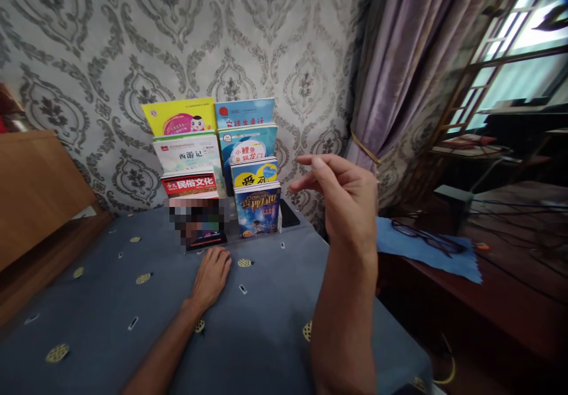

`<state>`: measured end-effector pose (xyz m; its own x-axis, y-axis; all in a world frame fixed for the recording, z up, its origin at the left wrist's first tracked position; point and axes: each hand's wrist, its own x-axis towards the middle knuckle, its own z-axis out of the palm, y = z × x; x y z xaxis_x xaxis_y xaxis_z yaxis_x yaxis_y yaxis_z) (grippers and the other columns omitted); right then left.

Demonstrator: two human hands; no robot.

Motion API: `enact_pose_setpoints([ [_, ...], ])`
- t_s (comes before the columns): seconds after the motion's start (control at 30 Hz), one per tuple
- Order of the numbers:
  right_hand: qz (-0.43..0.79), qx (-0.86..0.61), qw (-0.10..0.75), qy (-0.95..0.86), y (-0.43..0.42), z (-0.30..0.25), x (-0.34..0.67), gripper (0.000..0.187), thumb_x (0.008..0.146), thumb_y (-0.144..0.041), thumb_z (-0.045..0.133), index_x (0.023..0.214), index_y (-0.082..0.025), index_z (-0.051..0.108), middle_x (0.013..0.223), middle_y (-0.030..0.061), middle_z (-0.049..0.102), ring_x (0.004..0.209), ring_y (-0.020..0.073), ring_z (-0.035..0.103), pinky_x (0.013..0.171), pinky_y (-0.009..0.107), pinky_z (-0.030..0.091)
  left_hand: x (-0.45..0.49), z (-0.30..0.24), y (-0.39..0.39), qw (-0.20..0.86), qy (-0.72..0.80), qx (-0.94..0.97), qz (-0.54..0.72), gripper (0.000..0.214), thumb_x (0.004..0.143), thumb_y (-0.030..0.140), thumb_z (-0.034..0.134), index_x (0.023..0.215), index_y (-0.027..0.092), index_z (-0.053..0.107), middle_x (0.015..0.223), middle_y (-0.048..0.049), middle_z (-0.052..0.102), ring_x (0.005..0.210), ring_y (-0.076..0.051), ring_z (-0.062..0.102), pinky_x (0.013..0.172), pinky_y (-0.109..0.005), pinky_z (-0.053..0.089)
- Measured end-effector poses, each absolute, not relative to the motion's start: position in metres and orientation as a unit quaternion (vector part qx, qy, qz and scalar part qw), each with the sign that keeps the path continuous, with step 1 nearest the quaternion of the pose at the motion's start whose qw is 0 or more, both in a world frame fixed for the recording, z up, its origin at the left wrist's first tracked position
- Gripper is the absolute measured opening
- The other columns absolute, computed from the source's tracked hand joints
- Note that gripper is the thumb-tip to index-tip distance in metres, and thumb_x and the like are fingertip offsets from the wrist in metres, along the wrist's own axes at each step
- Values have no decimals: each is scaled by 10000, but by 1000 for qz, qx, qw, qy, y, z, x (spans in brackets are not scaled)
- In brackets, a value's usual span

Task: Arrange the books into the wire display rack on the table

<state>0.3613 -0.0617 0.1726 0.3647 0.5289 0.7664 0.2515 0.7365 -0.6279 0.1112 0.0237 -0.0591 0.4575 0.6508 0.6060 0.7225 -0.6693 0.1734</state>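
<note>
Front-left book (200,223) blurred, perhaps a cover.

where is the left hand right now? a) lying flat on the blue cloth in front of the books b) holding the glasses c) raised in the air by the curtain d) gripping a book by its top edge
a: the left hand lies palm down on the blue cloth, just in front of the tiered books, holding nothing.

1 head-worn camera looks forward and down, close over a blue table (110,300), facing the wall (89,46)
</note>
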Motion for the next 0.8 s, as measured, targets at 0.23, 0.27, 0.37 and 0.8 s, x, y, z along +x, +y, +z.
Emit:
enact_pose_setpoints([
  [0.23,112,-348,760,-538,-46,167,368,271,915,-433,622,914,-178,714,610,-23,676,538,130,660,641,296,583,111,-59,23,54,-413,-846,-333,229,1020,267,408,1098,202,613,1112,-71,626,1063,-216,559,966,-422,495],
  [0.27,115,-351,760,-535,-40,165,368,279,911,-440,620,925,-177,710,605,-24,674,535,132,661,637,295,583,111,-59,23,56,-414,-844,-335,235,1020,269,405,1104,203,613,1116,-72,623,1067,-216,558,969,-423,493],
  [0.37,113,-370,755,-529,-16,154,369,309,901,-461,602,957,-173,699,594,-24,675,553,144,675,648,300,582,106,-60,27,65,-427,-831,-350,238,1015,271,407,1110,199,612,1128,-77,613,1083,-222,551,976,-429,490],
  [0.8,-40,-610,537,-581,50,41,395,421,827,-376,453,1058,-120,695,1027,172,752,932,297,701,883,452,530,56,-44,50,110,-556,-644,-513,358,962,215,417,1305,130,468,1220,-172,542,1165,-297,509,1006,-519,455],
])
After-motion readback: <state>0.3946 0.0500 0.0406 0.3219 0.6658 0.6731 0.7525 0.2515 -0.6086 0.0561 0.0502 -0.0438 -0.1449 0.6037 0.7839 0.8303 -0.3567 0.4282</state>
